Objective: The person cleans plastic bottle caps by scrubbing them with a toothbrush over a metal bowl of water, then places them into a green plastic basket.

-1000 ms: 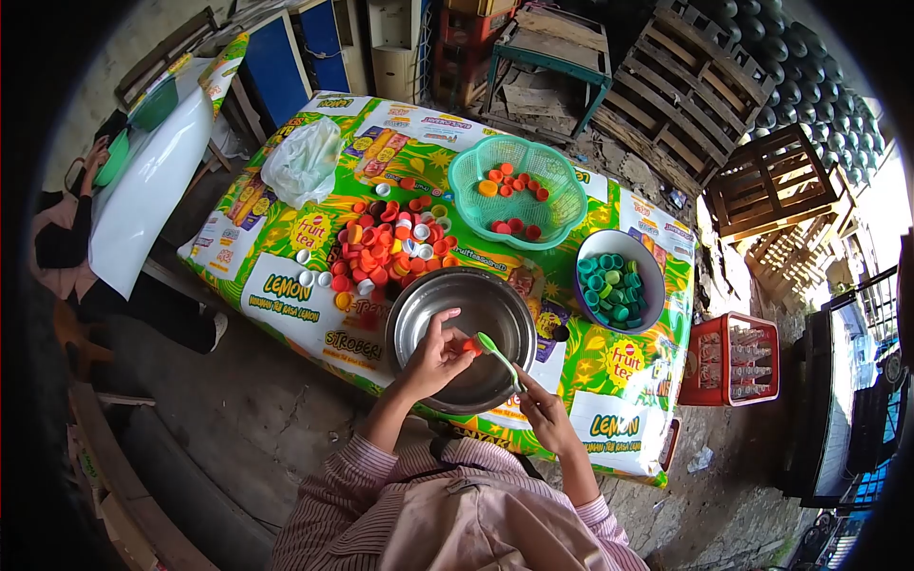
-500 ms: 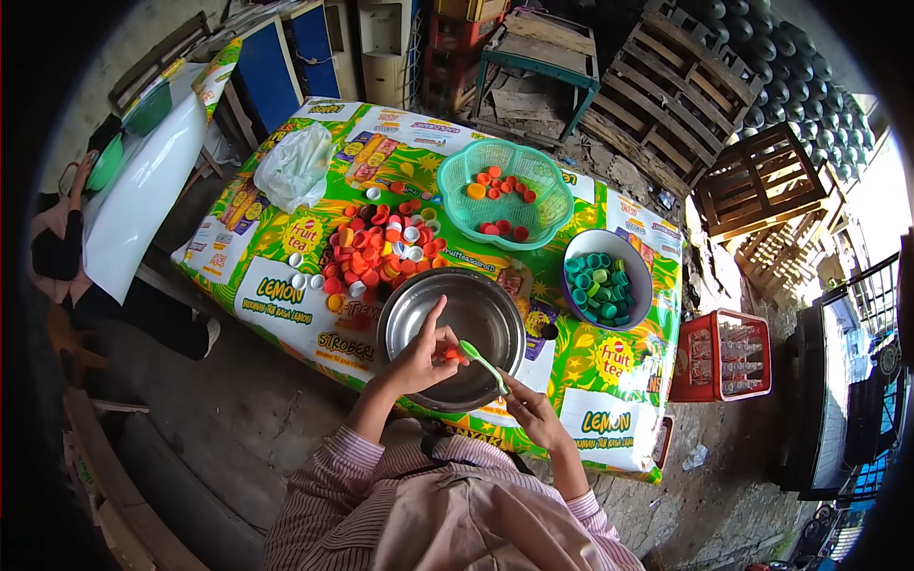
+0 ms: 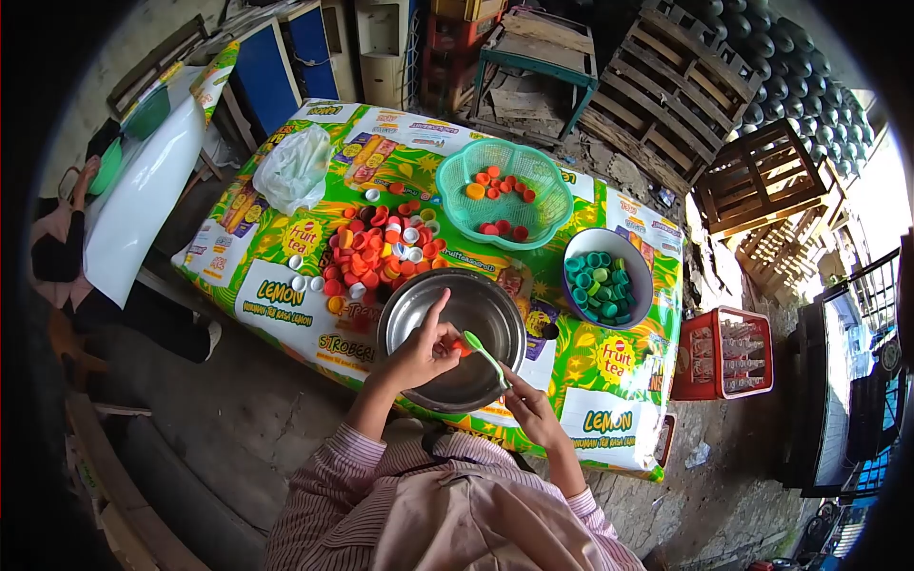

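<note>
Over a steel bowl (image 3: 395, 324), my left hand (image 3: 425, 356) pinches a red-orange bottle cap (image 3: 461, 347), its index finger pointing up. My right hand (image 3: 533, 412) is closed around the handle of a green-and-white toothbrush (image 3: 489, 356). The brush's head end touches or lies right against the cap. Beyond the bowl, a heap of red, orange and white bottle caps (image 3: 381, 249) lies loose on the table. Water seems to stand in the bowl, though I cannot be sure.
A green plastic basket (image 3: 455, 221) holds several red and orange caps. At its right is a white bowl (image 3: 644, 276) of green caps. A crumpled plastic bag (image 3: 293, 169) lies on the patterned tablecloth (image 3: 609, 419). Another person (image 3: 71, 233) is at the far left; a red crate (image 3: 700, 357) stands right.
The cap and the brush's head end have shifted slightly up and to the right, and the cap looks turned a little. Both hands keep their holds.
</note>
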`<action>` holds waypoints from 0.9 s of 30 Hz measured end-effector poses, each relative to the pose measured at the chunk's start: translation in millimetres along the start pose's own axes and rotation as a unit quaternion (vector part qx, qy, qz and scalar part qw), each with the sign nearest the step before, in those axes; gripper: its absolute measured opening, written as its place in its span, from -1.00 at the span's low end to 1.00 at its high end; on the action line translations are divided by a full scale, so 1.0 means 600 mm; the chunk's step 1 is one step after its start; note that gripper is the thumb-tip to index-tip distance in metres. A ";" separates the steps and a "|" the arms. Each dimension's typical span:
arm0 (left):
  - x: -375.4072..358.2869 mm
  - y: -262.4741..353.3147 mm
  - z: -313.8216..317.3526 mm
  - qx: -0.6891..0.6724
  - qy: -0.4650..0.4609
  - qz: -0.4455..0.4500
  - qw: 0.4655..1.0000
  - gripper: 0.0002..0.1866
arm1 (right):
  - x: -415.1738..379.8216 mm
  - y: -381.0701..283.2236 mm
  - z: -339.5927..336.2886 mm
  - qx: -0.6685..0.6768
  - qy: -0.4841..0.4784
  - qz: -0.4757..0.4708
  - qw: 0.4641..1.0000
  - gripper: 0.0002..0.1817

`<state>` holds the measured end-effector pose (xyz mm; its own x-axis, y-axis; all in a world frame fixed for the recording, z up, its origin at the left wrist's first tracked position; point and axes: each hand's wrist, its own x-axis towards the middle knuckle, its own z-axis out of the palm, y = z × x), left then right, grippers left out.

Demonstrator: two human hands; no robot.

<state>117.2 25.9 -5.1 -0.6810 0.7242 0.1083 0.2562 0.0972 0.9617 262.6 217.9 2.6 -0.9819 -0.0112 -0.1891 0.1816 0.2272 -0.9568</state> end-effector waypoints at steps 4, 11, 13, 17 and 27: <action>0.004 -0.008 0.009 0.007 0.014 0.021 1.000 0.02 | 0.006 -0.020 -0.004 -0.053 -0.014 0.049 0.997 -0.52; 0.013 -0.007 0.003 -0.056 0.043 0.010 0.997 0.08 | 0.006 -0.004 -0.005 -0.041 0.070 -0.033 0.996 -0.48; 0.015 -0.003 0.003 -0.002 0.049 0.027 0.998 0.08 | 0.000 -0.032 0.003 -0.098 0.055 -0.014 0.994 -0.46; 0.013 0.011 0.003 0.048 0.059 0.020 0.997 0.06 | 0.010 0.003 0.012 -0.098 0.114 -0.039 0.988 -0.41; 0.015 0.008 0.005 0.080 0.099 0.032 0.991 0.11 | 0.009 -0.013 0.033 -0.134 0.142 -0.076 0.978 -0.43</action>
<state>114.2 34.9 -0.2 -0.7764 0.5865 0.2309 0.3987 0.1733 0.9006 256.9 196.6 4.3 -0.9786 0.1982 0.0558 0.0499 0.4914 -0.8695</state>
